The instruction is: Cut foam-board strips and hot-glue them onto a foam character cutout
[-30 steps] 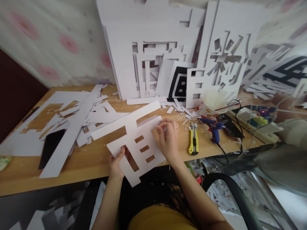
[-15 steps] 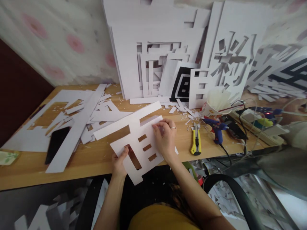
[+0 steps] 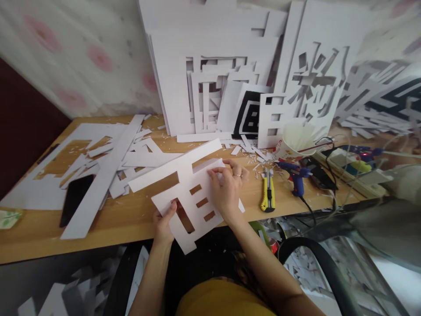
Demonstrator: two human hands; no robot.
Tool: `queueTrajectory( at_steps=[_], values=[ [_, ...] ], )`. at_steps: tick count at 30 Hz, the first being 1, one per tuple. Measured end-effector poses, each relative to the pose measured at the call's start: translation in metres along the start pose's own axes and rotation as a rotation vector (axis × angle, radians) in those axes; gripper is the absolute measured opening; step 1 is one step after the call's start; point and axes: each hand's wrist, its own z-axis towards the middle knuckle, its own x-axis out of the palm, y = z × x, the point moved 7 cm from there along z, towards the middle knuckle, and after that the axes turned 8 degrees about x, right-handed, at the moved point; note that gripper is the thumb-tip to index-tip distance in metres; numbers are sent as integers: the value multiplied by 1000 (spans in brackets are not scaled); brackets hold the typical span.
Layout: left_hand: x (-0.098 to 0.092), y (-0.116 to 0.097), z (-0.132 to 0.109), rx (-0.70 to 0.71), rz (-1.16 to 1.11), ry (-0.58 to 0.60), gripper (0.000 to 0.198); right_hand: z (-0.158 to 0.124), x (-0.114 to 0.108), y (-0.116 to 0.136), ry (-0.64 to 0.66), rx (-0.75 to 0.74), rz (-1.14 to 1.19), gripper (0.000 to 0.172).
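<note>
A white foam board cutout point(image 3: 186, 180), shaped like a written character with several rectangular openings, is held tilted over the front of the table. My left hand point(image 3: 164, 223) grips its lower left part, the thumb on the face beside a tall slot and the fingers mostly behind. At the right side of the cutout, my right hand point(image 3: 228, 186) has thumb and forefinger pinched together against its face, the other fingers curled and lifted. What lies between those fingertips is too small to see. A ring is on this hand.
A yellow utility knife point(image 3: 269, 193), blue glue gun point(image 3: 297, 175) and cup of glue sticks point(image 3: 296, 140) stand to the right. Scraps, a long white strip point(image 3: 101, 184) and a dark phone point(image 3: 75, 197) lie left. Cut boards point(image 3: 171, 87) lean against the wall.
The outer fingers of my right hand have lifted and spread a little to the right. The cutout and my left hand stay nearly still; the view has shifted slightly.
</note>
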Motion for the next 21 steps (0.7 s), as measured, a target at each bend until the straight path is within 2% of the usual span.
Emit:
queueTrajectory(
  at_steps=[8, 17, 21],
  values=[
    [1, -2, 1, 27, 32, 4, 39, 1, -4, -1, -36, 8, 54, 12],
    [0, -1, 2, 47, 43, 1, 35, -4, 10, 8, 101, -69, 15, 15],
    [2, -1, 1, 39, 16, 5, 34, -2, 4, 7, 65, -103, 73, 12]
  ],
)
